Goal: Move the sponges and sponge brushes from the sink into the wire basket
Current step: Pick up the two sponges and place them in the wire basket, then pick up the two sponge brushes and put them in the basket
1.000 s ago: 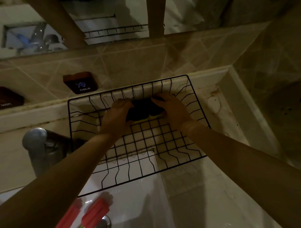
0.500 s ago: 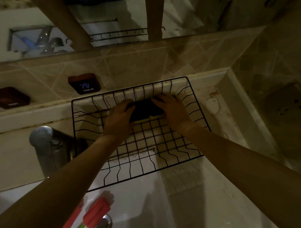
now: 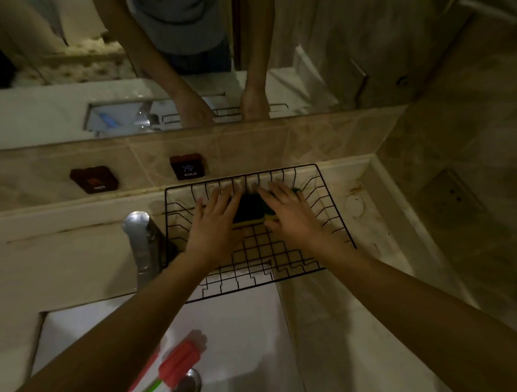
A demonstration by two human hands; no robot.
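A black wire basket (image 3: 334,222) stands on the counter behind the white sink (image 3: 244,328). Dark green sponges with yellow undersides (image 3: 249,210) lie at its far end. My left hand (image 3: 214,221) and my right hand (image 3: 287,215) rest flat on either side of them, fingers spread, partly covering them. The green edge of one sponge (image 3: 295,191) peeks out past my right fingertips. In the sink a red sponge brush (image 3: 181,362) with a green handle lies beside the drain (image 3: 187,386). My left forearm half hides a second red brush (image 3: 144,372).
A chrome faucet (image 3: 141,244) rises just left of the basket. Dark HOT (image 3: 94,179) and COLD (image 3: 189,167) buttons sit on the tiled backsplash under a mirror. A tiled wall closes the counter on the right.
Both hands have loosened from gripping the sponges and now lie with fingers spread over them. The view has lifted and shows more mirror and sink.
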